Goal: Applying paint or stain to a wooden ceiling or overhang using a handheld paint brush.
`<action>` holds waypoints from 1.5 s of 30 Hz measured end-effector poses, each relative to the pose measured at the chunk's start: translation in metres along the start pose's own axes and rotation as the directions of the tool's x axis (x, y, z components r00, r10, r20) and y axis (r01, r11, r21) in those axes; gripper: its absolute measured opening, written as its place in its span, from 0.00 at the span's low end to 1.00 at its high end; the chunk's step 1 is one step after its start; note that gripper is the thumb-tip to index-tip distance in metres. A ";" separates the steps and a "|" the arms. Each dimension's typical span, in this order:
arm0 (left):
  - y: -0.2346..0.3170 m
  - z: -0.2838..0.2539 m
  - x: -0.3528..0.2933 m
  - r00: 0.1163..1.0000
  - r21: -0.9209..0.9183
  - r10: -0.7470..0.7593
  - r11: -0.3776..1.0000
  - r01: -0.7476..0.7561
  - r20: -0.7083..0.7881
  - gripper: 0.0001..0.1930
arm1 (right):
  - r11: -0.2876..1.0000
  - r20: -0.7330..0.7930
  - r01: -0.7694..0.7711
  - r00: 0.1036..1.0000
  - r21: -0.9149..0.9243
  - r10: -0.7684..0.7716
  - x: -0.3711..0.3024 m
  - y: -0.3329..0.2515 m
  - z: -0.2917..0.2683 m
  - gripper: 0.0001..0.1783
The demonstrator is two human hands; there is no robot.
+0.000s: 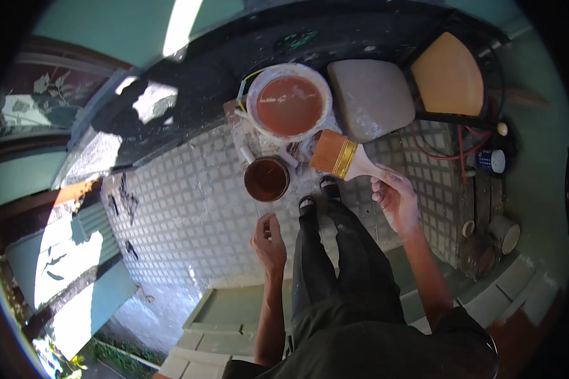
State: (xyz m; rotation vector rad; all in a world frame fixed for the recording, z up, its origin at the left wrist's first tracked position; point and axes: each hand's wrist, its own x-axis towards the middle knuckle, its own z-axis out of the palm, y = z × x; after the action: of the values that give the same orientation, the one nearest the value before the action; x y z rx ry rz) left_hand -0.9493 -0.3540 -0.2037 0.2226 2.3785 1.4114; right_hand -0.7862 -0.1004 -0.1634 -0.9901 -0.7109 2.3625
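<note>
A right hand (398, 202) closes its fingers around the pale handle of a wide flat paintbrush (344, 158), its brown bristles ahead and left of them, in the head view. The left hand (270, 245) hangs partly open, fingers loosely curled, nothing visible in its grasp; beyond its fingertips stand a brown-stained pot (247, 181) and, farther, a paint bucket (252, 106).

Pale, grid-patterned tile floor (183, 189) spreads between light green painted walls (537, 126), its edges curved by the wide lens. A glossy black band (227, 69) runs along the far wall's base. At upper right stands a dark-framed chair with a worn grey-beige seat (374, 95) and a tan curved backrest (450, 76). Bright white sunlight patches (155, 101) fall on the left, with green plants (129, 357) at lower left.
</note>
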 end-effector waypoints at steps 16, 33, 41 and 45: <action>0.150 0.126 -0.078 -0.070 -0.269 0.306 0.680 -0.682 0.950 0.13 | 0.504 -0.876 0.859 0.312 0.095 -0.367 -0.280 -0.014 -0.101 0.14; 0.249 0.326 -0.353 -0.697 -0.713 0.215 0.398 -0.578 0.685 0.16 | 0.321 -0.860 0.806 -0.505 -0.498 -0.066 -0.391 -0.027 -0.245 0.08; 0.268 0.383 -0.519 -0.950 -0.989 0.313 0.143 0.022 0.024 0.27 | 0.715 -0.482 0.162 -0.833 -0.680 -0.270 -0.407 -0.127 -0.222 0.07; 0.270 0.415 -0.557 -0.984 -0.941 0.178 0.338 0.030 0.033 0.16 | 0.828 -0.452 0.090 -0.867 -0.554 -0.208 -0.409 -0.158 -0.233 0.09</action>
State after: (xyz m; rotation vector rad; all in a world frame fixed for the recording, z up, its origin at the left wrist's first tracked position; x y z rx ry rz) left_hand -0.2895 -0.0603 -0.0213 2.2161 -0.4292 0.3160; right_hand -0.3214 -0.1632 -0.0014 -1.9469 0.0492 -0.4534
